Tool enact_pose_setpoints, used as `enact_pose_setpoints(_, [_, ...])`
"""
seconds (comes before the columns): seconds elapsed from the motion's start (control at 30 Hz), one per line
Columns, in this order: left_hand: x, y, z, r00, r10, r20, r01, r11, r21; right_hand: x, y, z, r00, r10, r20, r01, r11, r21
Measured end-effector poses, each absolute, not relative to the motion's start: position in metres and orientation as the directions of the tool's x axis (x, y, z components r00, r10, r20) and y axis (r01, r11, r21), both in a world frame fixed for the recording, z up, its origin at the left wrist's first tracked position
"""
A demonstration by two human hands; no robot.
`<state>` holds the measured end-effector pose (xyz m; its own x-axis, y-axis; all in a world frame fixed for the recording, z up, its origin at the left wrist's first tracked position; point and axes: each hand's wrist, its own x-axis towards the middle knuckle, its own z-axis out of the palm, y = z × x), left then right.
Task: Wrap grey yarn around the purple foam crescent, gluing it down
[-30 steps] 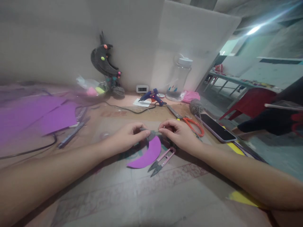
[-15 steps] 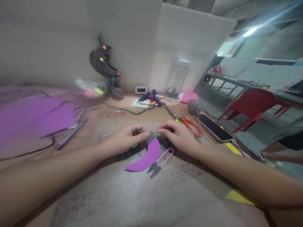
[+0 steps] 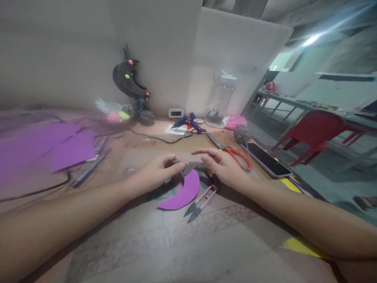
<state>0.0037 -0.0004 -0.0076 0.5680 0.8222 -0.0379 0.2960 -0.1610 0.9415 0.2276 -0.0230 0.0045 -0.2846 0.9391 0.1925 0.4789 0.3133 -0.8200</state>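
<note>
A purple paper crescent (image 3: 185,193), its upper end wrapped in grey yarn (image 3: 186,169), is pinched between the thumb and fingers of my left hand (image 3: 165,167). To the right of it is my right hand (image 3: 219,165), with the index finger stretched toward the left hand and the thumb apart from it; its lower fingers are curled and partly hidden. Pink-handled thread snips (image 3: 203,200) lie between the crescent and my right hand, blades pointing toward me. Their handle end reaches under the right hand, and I cannot tell whether the curled fingers touch it.
Orange-handled scissors (image 3: 238,157), a phone (image 3: 266,159) and a grey yarn ball (image 3: 242,134) are at the right. Behind stand a blue glue gun (image 3: 190,122), a small clock (image 3: 176,113) and a clear bottle (image 3: 220,100). Purple sheets (image 3: 70,151) lie left; a dark decorated crescent (image 3: 125,76) leans on the wall.
My right thumb and index finger have come out of their pinch, and the index finger now stretches left. The left hand keeps its hold on the crescent, which has tilted slightly upward.
</note>
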Motion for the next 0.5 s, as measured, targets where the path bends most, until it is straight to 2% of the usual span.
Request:
enact_pose_setpoints(0.1, [0.0026,0.0002,-0.0078,0.563,0.826,-0.035,0.307,-0.169,0.937,0.2264,-0.0252,0.0027,-0.318,0.942,0.110,0.251,0.196,-0.948])
enact_pose_setpoints(0.2, [0.0024,0.0011,-0.0092,0.574,0.819,-0.022,0.289,-0.177,0.941,0.2248,-0.0252,-0.0018,-0.409,0.910,0.063,0.124,0.124,-0.985])
enact_pose_setpoints(0.3, [0.0028,0.0022,-0.0112,0.578,0.816,-0.012,0.277,-0.183,0.943,0.2231,-0.0239,-0.0046,-0.441,0.896,0.046,0.118,0.109,-0.987])
enact_pose_setpoints(0.5, [0.0029,0.0023,-0.0124,0.575,0.818,-0.004,0.274,-0.187,0.943,0.2221,-0.0219,-0.0047,-0.356,0.932,0.068,0.230,0.158,-0.960])
